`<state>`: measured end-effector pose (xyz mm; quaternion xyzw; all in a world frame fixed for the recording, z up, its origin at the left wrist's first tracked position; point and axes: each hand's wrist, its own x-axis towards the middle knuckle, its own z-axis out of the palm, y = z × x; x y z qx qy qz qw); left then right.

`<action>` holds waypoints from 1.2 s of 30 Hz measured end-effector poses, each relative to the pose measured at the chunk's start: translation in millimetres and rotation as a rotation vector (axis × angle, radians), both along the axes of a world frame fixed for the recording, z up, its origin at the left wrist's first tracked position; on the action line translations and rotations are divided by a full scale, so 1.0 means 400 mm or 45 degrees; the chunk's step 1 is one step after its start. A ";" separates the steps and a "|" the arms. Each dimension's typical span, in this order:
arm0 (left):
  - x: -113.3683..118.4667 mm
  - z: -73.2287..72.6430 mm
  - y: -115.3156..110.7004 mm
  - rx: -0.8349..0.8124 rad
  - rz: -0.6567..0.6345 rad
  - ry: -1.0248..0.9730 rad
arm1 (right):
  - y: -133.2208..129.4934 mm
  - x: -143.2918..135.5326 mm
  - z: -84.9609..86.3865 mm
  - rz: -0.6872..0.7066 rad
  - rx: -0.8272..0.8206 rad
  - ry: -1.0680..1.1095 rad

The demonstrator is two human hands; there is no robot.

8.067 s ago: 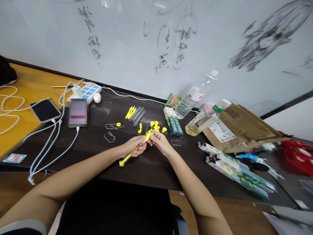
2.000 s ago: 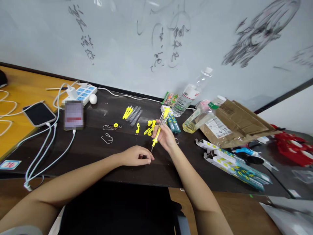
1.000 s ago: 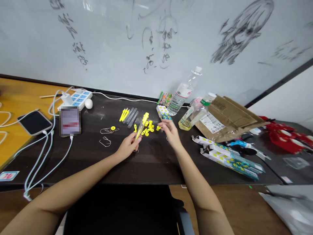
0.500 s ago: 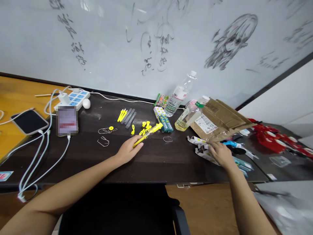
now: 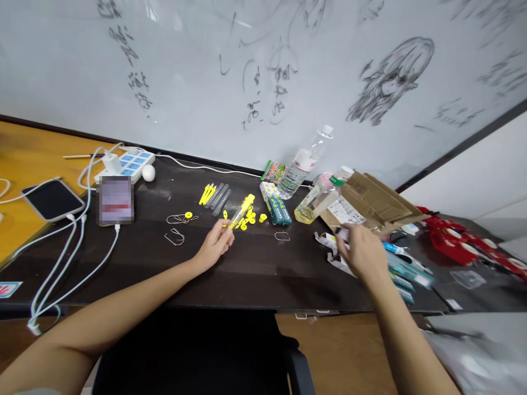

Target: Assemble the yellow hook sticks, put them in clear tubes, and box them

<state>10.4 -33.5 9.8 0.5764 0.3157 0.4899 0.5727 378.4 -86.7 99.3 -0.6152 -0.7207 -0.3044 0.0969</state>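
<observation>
My left hand (image 5: 216, 241) is closed around the lower end of a slim clear-and-yellow tube (image 5: 242, 211), which points up and away. Just past its tip area lie several small yellow plastic parts (image 5: 252, 220). Thin yellow sticks (image 5: 208, 193) and clear grey tubes (image 5: 221, 197) are laid side by side behind the left hand. Over at the right, my right hand (image 5: 364, 249) is over opened white-and-yellow cartons (image 5: 327, 239), fingers bent together; a pale bit shows between thumb and fingers, too blurred to name. Bent metal wire hooks (image 5: 282, 236) rest on the table.
A green-and-white box (image 5: 276, 206), a water bottle (image 5: 302, 164), an oil-like bottle (image 5: 319, 203) and a cardboard parcel (image 5: 370, 200) stand along the whiteboard. To the left are a power strip (image 5: 138, 164), cables and phones (image 5: 53, 200). Teal boxes (image 5: 407, 269) lie right.
My left hand has turned the tube steeper, its far end swinging left and up. The right hand has lifted slightly and shifted left over the cartons.
</observation>
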 end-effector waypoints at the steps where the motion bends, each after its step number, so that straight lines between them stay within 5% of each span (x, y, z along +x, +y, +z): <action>1: -0.001 0.001 0.001 0.001 0.021 -0.022 | 0.005 -0.065 0.017 0.103 -0.073 0.075; 4: -0.002 0.001 0.003 0.019 0.092 -0.031 | 0.034 -0.260 0.020 0.377 -0.420 0.372; 7: -0.001 0.001 0.005 0.031 0.126 -0.009 | 0.076 -0.417 -0.026 0.580 -0.648 0.524; 12: -0.010 0.007 0.024 -0.069 0.107 -0.061 | 0.133 -0.550 -0.088 0.661 -0.676 0.744; 21: -0.001 -0.001 0.032 -0.147 0.080 -0.019 | 0.138 -0.521 -0.087 0.853 -0.617 0.808; 29: 0.000 0.005 0.030 -0.109 0.188 -0.093 | 0.107 -0.530 -0.089 0.617 -0.427 0.637; 36: -0.009 0.015 0.037 -0.103 0.208 -0.103 | 0.101 -0.527 -0.085 0.596 -0.502 0.573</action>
